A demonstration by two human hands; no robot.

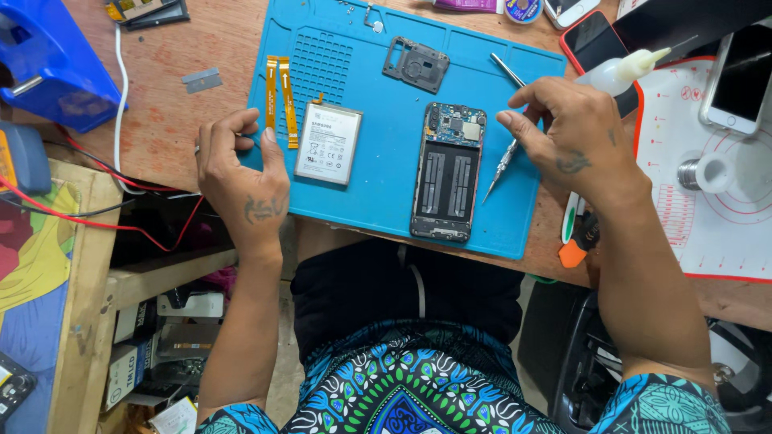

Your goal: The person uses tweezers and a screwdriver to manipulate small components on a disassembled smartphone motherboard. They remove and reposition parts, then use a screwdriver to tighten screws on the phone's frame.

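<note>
Fingers of my right hand are pinching a thin metal screwdriver beside the flat opened phone; my left hand is resting curled on the smooth blue mat, holding nothing.

— Where can we get a hand across the blue mat?

— Between the battery and the opened phone there's a bare strip, and the mat's near edge is open too.

— What blocks us on the right?

— Our right hand holds a thin screwdriver just beside the phone; a glue bottle lies behind.

— And left?

— Our left hand sits on the mat's corner, with two orange flex cables crowding the battery. The loose bracket lies at the far edge.
</note>
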